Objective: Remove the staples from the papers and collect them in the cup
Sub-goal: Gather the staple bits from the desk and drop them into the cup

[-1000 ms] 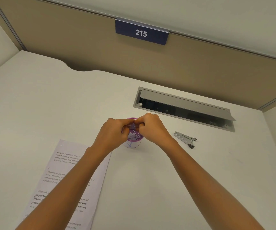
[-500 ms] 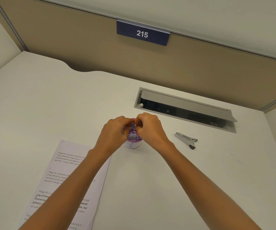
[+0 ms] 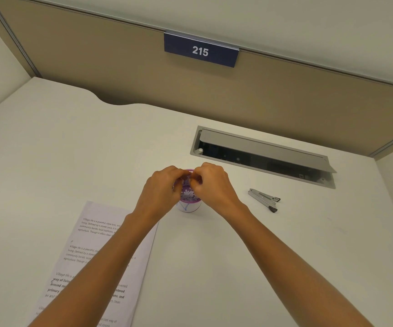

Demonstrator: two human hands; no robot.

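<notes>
A small white cup (image 3: 189, 207) with a purple flowered inside stands at the middle of the desk. My left hand (image 3: 161, 188) and my right hand (image 3: 214, 185) meet right above its mouth, fingertips pinched together and touching each other. Anything held between the fingertips is too small to see. The hands hide the cup's far rim. A printed sheet of paper (image 3: 89, 241) lies flat at the near left, partly under my left forearm. A metal staple remover (image 3: 264, 199) lies on the desk to the right of the cup, apart from both hands.
An open grey cable tray (image 3: 261, 152) is set into the desk behind the cup and to the right. A beige partition with a blue "215" sign (image 3: 201, 51) closes the far side. The desk's back edge curves inward at the left.
Both hands stay over the cup with only small finger movements; the fingertips have drawn closer together above the cup's mouth. Paper, cup and staple remover have not moved.
</notes>
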